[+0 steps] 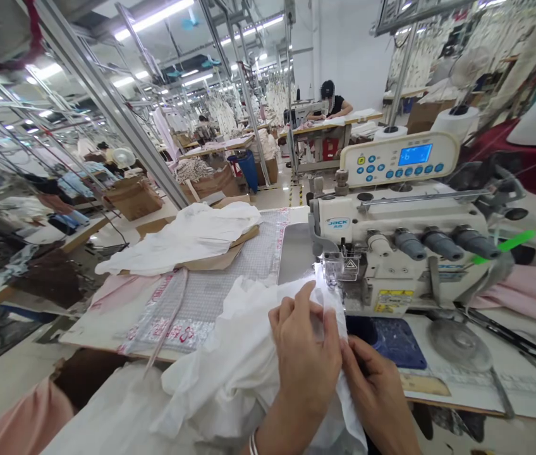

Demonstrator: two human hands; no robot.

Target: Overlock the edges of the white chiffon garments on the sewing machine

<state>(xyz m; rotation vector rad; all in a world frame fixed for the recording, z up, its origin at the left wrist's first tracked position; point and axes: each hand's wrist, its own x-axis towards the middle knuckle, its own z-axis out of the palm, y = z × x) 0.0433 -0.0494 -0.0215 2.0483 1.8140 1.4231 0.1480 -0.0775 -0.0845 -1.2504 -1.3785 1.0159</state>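
White fabric [234, 354] spreads from the table edge up to the lit presser foot of an overlock sewing machine [405, 234]. My left hand [303, 347] lies over the cloth just in front of the foot, its fingers bent and pressing the fabric near the edge. Lower down on the right, my right hand [375, 385] pinches the fabric's right edge between thumb and fingers. Part of the cloth is hidden beneath both hands.
A pile of white garment pieces [192, 230] rests on brown card left of the machine. Right of my hands lie a blue pad [394, 341] and a round grey dish [460, 344]. A person [332, 104] sits at another machine behind.
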